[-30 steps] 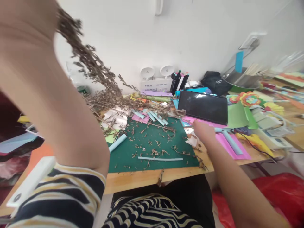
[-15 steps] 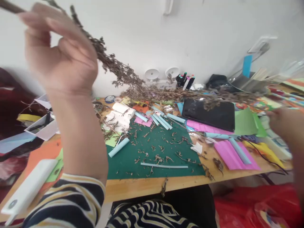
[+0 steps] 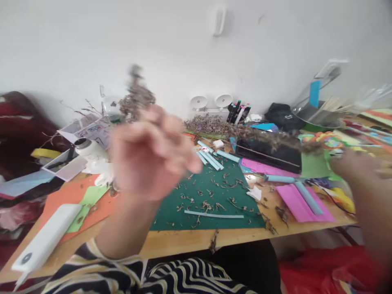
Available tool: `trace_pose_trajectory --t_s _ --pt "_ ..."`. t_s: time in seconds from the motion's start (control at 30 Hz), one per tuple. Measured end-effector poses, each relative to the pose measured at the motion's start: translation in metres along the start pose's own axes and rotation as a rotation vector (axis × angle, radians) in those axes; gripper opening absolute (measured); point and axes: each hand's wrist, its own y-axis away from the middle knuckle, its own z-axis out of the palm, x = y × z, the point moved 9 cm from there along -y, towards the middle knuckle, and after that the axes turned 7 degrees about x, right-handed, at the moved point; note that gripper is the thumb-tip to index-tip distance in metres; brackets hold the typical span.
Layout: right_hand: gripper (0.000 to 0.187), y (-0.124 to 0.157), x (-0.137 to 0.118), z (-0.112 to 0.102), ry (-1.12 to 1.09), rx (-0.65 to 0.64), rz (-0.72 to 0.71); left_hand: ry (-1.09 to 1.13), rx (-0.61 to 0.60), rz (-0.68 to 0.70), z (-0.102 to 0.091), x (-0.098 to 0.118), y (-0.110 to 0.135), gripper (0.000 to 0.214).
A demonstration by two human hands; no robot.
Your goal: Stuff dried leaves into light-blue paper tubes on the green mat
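Note:
My left hand [image 3: 153, 151], raised over the left of the green mat [image 3: 208, 220], is blurred with its fingers curled in. A clump of dried plant [image 3: 136, 96] with small brown leaves rises from behind those fingers; the grip itself is partly hidden. At the right my right hand [image 3: 352, 163], also smeared, is closed at the end of a long dried branch [image 3: 214, 126] that reaches left across a black tablet [image 3: 269, 155]. On the mat lie rolled blue paper tubes [image 3: 211, 159], a thin pale stick [image 3: 214, 214] and scattered dry bits.
A white glue gun [image 3: 45, 241] lies at left on orange paper [image 3: 88, 196], near a white bottle [image 3: 92, 151]. Pink paper [image 3: 284, 200] with a blue tube is at right. Markers [image 3: 239, 112] and a clear bowl [image 3: 318, 116] stand by the wall.
My left hand has come down and to the right, in front of the mat, and the dried plant has moved with it. My right hand has shifted slightly left and down.

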Motion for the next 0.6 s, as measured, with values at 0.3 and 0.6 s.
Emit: trace_pose_trajectory --t_s 0.3,0.6 --pt "0.041 0.137 -0.160 -0.053 -0.634 -0.560 -0.465 -0.480 -0.212 -0.290 0.021 -0.217 -0.014 0.010" --pt "0.029 0.196 -0.162 -0.052 -0.763 -0.724 -0.539 -1.182 -0.616 0.043 0.046 -0.238 0.008 0.023"
